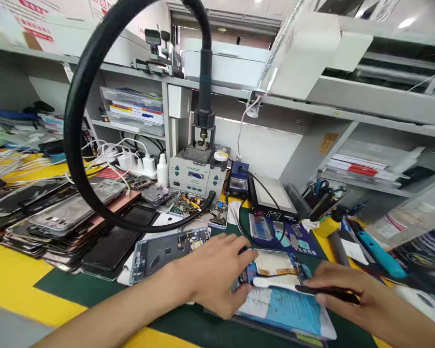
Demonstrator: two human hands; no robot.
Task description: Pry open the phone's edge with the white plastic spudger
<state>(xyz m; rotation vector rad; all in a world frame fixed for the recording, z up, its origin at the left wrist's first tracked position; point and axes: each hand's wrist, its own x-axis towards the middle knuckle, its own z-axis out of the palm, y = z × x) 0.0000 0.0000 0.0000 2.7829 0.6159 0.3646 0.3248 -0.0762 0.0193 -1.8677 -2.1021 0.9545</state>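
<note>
A disassembled phone (273, 262) with a pale flat middle and blue circuit parts lies on a sheet printed in blue and white (286, 309). My left hand (219, 275) is closed on the phone's left edge, thumb at the near side and fingers at the far side. My right hand (348, 295) pinches a toothbrush (275, 281) by its black handle. The toothbrush's white head end points left across the near part of the phone, close to my left fingertips. An opened phone frame (166, 253) lies left of my left wrist.
Stacked phones (79, 217) crowd the left side. A grey soldering station (192, 171) stands at the back, its thick black hose (76, 121) looping over the bench. A soldering iron stand (238, 181) is beside it. Tools and a teal-handled item (380, 253) lie at right.
</note>
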